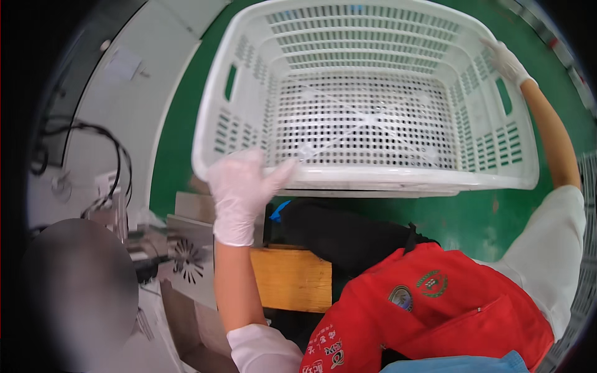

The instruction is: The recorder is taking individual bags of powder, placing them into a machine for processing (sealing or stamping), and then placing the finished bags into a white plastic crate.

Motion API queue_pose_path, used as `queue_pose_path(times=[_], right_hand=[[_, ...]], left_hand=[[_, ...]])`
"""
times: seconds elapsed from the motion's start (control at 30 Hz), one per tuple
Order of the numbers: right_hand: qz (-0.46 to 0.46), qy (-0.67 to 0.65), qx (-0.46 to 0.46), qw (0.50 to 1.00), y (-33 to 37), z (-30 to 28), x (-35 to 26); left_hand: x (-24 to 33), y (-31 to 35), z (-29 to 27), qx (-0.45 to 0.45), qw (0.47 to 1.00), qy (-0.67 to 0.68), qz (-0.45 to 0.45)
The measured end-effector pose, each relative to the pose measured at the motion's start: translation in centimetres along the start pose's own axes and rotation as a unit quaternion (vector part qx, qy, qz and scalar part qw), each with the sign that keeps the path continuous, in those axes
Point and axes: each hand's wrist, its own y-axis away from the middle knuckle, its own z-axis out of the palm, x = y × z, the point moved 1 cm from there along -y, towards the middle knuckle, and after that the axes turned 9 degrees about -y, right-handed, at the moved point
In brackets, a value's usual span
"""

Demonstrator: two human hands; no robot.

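A large white plastic basket (367,177) with slotted walls and a perforated bottom is held out in front of me, its open top facing me. My left hand (239,189), in a white glove, is closed on the rim at its near left corner, the thumb lying along the near edge. At the far right, my gloved right hand (509,64) grips the side rim beyond the handle slot, its fingers partly hidden. Ribs cross the bare bottom of the basket. Just under its near rim shows another pale edge; I cannot tell what it belongs to.
A wooden stool or board (291,280) lies close to my legs. On the left are metal equipment with a slotted round vent (188,260), black cables (115,146) and a blurred grey round object (81,298). Green floor (482,227) surrounds the basket; grey grating (587,211) stands at the right edge.
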Motion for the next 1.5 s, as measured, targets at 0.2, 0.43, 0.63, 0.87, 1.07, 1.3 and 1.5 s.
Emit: queue_pose_path(times=[0.2, 0.43, 0.63, 0.87, 1.07, 1.3, 1.5], right_hand=[[0.001, -0.035, -0.002, 0.999, -1.0, 0.7, 0.2], [-0.037, -0.054, 0.117, 0.991, -1.0, 0.6, -1.5], [-0.245, 0.048, 0.306, 0.919, 1.0, -11.5, -9.4], [-0.546, -0.38, 0.061, 0.744, 13.5, -23.9, -46.1], [-0.909, -0.018, 0.072, 0.41, 29.5, -22.6, -64.2], [-0.922, -0.271, 0.072, 0.267, 44.0, -13.7, -77.9], [-0.794, -0.436, -0.341, 0.252, 51.0, -6.4, -75.3]], left_hand=[[0.2, 2.3, -2.1, -0.04, 0.997, 0.042, -0.056], [-0.7, 3.3, -1.9, -0.007, 0.999, 0.032, -0.043], [-1.4, 5.0, -5.3, 0.28, 0.939, 0.195, -0.042], [0.7, 25.1, -8.2, 0.275, 0.729, 0.363, -0.511], [9.4, 46.9, -12.8, 0.452, 0.495, 0.171, -0.722], [28.6, 58.6, -7.6, 0.059, 0.46, -0.202, -0.863], [30.5, 58.4, -4.5, -0.091, 0.421, -0.131, -0.893]])
